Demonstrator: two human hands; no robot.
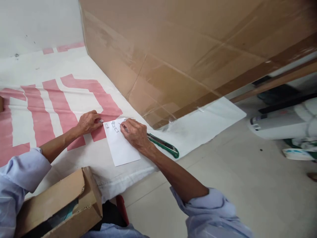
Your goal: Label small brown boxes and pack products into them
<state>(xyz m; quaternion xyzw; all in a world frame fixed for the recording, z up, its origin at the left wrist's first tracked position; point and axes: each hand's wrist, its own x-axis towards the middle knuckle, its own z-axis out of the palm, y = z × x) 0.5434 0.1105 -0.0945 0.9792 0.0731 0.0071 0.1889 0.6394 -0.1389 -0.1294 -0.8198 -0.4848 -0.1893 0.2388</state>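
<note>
A small white sheet of paper (120, 146) lies on a white cloth with red stripes (49, 109) spread over the floor. Small box shapes are drawn near the paper's top edge. My right hand (135, 134) rests on the paper's upper right, its fingers closed in a pinch round a thin pen whose tip touches the sheet. My left hand (88, 122) lies at the paper's upper left corner, fingers curled and pressing down on that corner. A green utility knife (164, 145) lies on the cloth just right of my right wrist.
A very large cardboard box wrapped in clear film (185, 49) stands on the cloth directly behind the paper. A small open cardboard box (66, 205) sits near my left elbow. White rolls and bundled goods (279, 122) lie on the tiled floor at right.
</note>
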